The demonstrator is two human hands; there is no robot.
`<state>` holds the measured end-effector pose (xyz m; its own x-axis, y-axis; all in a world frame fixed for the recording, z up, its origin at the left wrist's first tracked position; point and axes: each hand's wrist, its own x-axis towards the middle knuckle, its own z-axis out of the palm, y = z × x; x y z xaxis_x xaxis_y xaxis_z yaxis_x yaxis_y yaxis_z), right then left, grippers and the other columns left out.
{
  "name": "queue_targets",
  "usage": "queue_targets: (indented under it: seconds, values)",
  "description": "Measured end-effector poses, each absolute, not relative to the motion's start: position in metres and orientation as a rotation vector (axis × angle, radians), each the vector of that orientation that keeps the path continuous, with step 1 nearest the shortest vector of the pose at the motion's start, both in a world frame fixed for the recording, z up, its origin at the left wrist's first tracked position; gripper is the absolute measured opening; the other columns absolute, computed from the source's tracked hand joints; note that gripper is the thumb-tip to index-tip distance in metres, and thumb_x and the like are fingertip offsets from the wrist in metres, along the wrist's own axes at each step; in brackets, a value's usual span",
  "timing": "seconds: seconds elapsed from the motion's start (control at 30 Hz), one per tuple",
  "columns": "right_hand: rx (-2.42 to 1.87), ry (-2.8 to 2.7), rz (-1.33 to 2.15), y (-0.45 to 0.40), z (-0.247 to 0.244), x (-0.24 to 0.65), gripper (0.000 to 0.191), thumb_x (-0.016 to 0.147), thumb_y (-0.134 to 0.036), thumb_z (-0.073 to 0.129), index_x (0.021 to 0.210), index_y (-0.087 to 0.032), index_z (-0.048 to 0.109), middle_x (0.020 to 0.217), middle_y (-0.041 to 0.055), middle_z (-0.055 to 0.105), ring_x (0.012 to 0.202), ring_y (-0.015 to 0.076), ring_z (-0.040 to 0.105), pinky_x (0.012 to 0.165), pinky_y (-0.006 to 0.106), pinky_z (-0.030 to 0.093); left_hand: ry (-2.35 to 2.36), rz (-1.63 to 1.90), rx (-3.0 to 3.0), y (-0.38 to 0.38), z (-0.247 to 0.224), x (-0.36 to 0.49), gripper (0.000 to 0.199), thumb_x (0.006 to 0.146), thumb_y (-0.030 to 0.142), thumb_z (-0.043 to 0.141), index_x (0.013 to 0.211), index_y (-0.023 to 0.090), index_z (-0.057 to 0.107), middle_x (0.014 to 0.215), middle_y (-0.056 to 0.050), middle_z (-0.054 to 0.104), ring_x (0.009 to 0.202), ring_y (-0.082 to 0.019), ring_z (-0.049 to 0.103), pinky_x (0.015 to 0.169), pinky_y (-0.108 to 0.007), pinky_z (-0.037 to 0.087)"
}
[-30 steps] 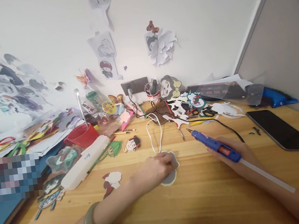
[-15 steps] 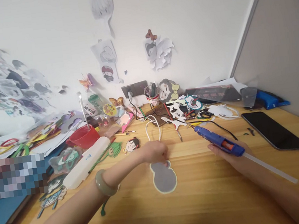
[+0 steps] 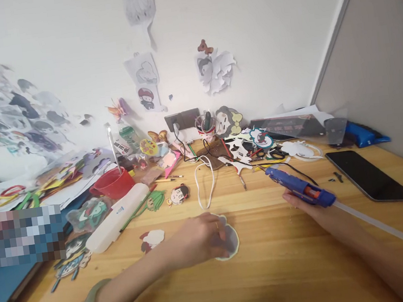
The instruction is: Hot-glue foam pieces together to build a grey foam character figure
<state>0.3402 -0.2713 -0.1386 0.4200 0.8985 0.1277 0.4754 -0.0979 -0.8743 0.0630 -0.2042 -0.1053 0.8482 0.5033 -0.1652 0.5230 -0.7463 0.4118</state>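
My left hand (image 3: 196,241), a bracelet on its wrist, is over the left side of a grey, round-lobed cutout (image 3: 231,238) with a pale rim. Its fingers curl down there. Whether they grip the cutout or something small is hidden. At the right, my right hand (image 3: 307,206) is closed around a blue hot glue gun (image 3: 301,187), its nozzle pointing away and left. A long translucent glue stick (image 3: 370,220) sticks out of its back end. Beyond my left hand lies a loop of white cord (image 3: 206,185). A small red-and-white cutout (image 3: 153,239) rests left of the hand.
A white case (image 3: 117,219), a red mug (image 3: 112,183) and character cutouts line the left. Paper scraps (image 3: 238,151), cables and a power strip (image 3: 182,120) crowd the back. At right lies a dark tablet (image 3: 370,176). Another person's pixelated area is at far left.
My left hand has come nearer and left, from the cutout's far end to its left side, uncovering more white cord. The glue gun has shifted slightly right. The grey cutout stays in place.
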Motion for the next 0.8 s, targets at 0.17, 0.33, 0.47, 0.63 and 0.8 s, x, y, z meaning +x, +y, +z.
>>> queue_targets:
  seconds: [0.17, 0.33, 0.47, 0.63, 0.8]
  values:
    - [-1.61, -1.683, 0.462, -0.277, -0.144, 0.345, 0.017, 0.08, -0.039, 0.052, 0.08, -0.022, 0.057, 0.072, 0.0021, 0.06, 0.067, 0.0201, 0.057, 0.059, 0.03, 0.044, 0.905, -0.031, 2.782, -0.228, -0.126, 0.07, 0.022, 0.079, 0.041, 0.055, 0.08, 0.019, 0.053, 0.09, -0.005, 0.057, 0.083, -0.021, 0.053, 0.065, -0.029, 0.042]
    - [-1.388, -2.057, 0.455, -0.292, -0.152, 0.345, 0.013, 0.081, -0.026, 0.046, 0.084, -0.021, 0.057, 0.082, 0.0055, 0.061, 0.076, 0.0213, 0.058, 0.066, 0.031, 0.043, 0.996, -0.03, 2.821, -0.229, -0.133, 0.081, 0.022, 0.082, 0.04, 0.047, 0.08, 0.018, 0.049, 0.087, -0.006, 0.056, 0.083, -0.023, 0.051, 0.066, -0.032, 0.043]
    - [-1.466, -2.198, 0.513, -0.305, -0.148, 0.338, 0.012, 0.078, -0.016, 0.047, 0.084, -0.021, 0.057, 0.078, 0.0035, 0.058, 0.071, 0.0193, 0.057, 0.06, 0.027, 0.04, 0.896, -0.068, 2.805, -0.226, -0.13, 0.081, 0.021, 0.085, 0.038, 0.043, 0.081, 0.018, 0.047, 0.09, -0.006, 0.054, 0.084, -0.022, 0.05, 0.068, -0.033, 0.043]
    - [-1.525, -2.368, 0.557, -0.311, -0.142, 0.331, 0.012, 0.078, -0.013, 0.048, 0.084, -0.02, 0.056, 0.079, 0.0039, 0.056, 0.07, 0.0182, 0.054, 0.061, 0.027, 0.038, 0.853, -0.08, 2.812, -0.226, -0.129, 0.079, 0.019, 0.087, 0.036, 0.039, 0.086, 0.018, 0.047, 0.093, -0.007, 0.052, 0.086, -0.022, 0.049, 0.071, -0.034, 0.043]
    - [-1.561, -2.402, 0.582, -0.308, -0.141, 0.327, 0.008, 0.075, -0.015, 0.051, 0.08, -0.02, 0.056, 0.079, 0.0035, 0.055, 0.068, 0.0181, 0.053, 0.058, 0.028, 0.035, 0.842, -0.105, 2.843, -0.225, -0.131, 0.08, 0.02, 0.088, 0.036, 0.038, 0.087, 0.018, 0.047, 0.092, -0.007, 0.052, 0.084, -0.021, 0.048, 0.071, -0.033, 0.042]
